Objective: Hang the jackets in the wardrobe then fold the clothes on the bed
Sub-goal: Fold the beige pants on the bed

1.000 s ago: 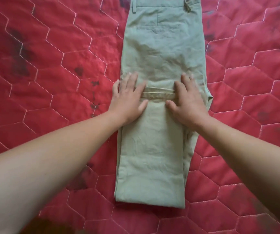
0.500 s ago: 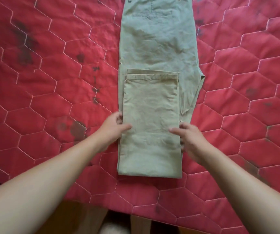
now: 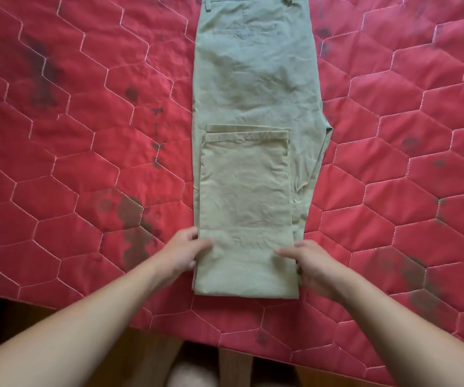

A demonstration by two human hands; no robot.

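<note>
Holding folded khaki trousers (image 3: 253,79) by 2 edges on the red bed (image 3: 85,135).
Pinching the near left edge with the left hand (image 3: 181,251), the near right edge with the right hand (image 3: 309,263), thumbs on top; lying between them lengthwise, waistband far, hems doubled back mid-length.

The trousers (image 3: 256,79) were a plain pale khaki, greyer-green toward the top and warmer, more tan, on the folded-back leg. The quilt (image 3: 85,141) under them was deep red, shading to pinkish red, and was stitched in pale pink-white thread into a pattern of long hexagons. Dark grey-brown blotches (image 3: 131,213) mottled it: a smear at the upper left, small specks just left of the trousers, a larger patch by their lower left, and more at the lower right. The floor (image 3: 147,356) below the quilt's edge was brown.
</note>
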